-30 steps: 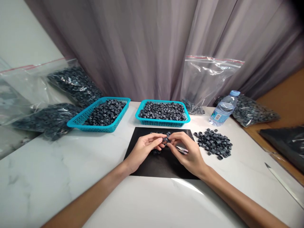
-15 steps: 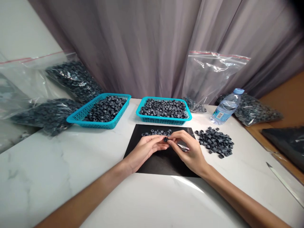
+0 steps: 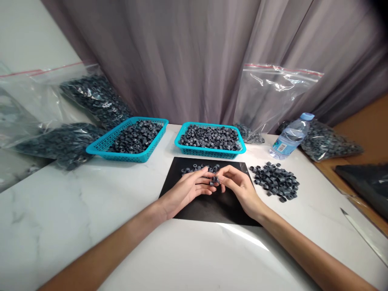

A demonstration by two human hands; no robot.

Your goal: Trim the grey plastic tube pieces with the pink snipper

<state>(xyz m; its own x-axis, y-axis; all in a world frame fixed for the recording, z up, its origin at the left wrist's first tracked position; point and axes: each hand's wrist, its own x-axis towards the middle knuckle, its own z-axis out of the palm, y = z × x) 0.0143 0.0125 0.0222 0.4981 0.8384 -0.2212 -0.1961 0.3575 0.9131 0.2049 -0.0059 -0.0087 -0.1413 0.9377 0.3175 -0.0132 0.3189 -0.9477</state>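
Over the black mat (image 3: 209, 210), my left hand (image 3: 189, 186) is open, its fingers stretched out and its thumb raised away from them. Small dark grey plastic pieces (image 3: 213, 182) lie at those fingertips. My right hand (image 3: 241, 188) meets them from the right, pinching a small dark grey plastic piece between thumb and index finger. Its exact shape is partly covered by the fingers. Just behind both hands, a small group of hollow grey cylindrical pieces (image 3: 195, 166) lies on the mat. Right of the mat is a loose pile of dark grey cap-like pieces (image 3: 277, 182).
Two blue baskets (image 3: 136, 157) (image 3: 209, 152) full of grey pieces stand behind the mat. Clear bags of pieces (image 3: 63, 141) lean at left, with another bag (image 3: 266, 101) at back right. A water bottle (image 3: 291, 137) and a pointed blade-like tool (image 3: 363, 236) are at right.
My left thumb has lifted from the piece and the left fingers have spread. My right hand still pinches, slightly lower, and more of the grey pieces shows.
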